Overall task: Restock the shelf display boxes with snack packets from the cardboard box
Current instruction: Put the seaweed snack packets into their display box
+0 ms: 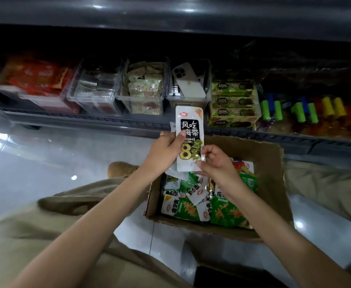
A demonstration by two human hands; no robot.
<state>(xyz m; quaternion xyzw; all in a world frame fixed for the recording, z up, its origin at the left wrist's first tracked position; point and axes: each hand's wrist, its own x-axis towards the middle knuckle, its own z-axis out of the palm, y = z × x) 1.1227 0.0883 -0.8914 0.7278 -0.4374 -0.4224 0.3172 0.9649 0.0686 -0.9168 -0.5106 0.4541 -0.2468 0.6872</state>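
**Stock check: one packet lifted, not yet shelved**

1. Lower frame: your knees in tan trousers (45, 235), crouched on the glossy floor (45, 154). Both forearms run up from the bottom edge and converge at centre frame.

2. Centre right: the cardboard box (274, 183) on the floor between your legs, flaps open. Green and white snack packets (191, 204) lie jumbled inside; plenty remain.

3. Centre, above the box's far edge: a white snack packet (189, 140), upright with its printed face toward you, probably so you can match it to its bin. More white film shows behind it; how many packets that is cannot be told.

4. Your left hand (167, 146) grips the packet's left edge, thumb laid across the front, fingers curled behind.

5. Your right hand (214, 161) pinches the lower right corner between thumb and forefinger, apparently squaring it up.

6. Upper frame: the shelf (87, 119) carrying clear display boxes. From the left: red packets (35, 80), a nearly bare box (95, 94), beige packets (143, 88), and a box holding a phone (188, 82) directly above the lifted packet.

7. Upper right: a green display carton (232, 104), then coloured clips (274, 111).
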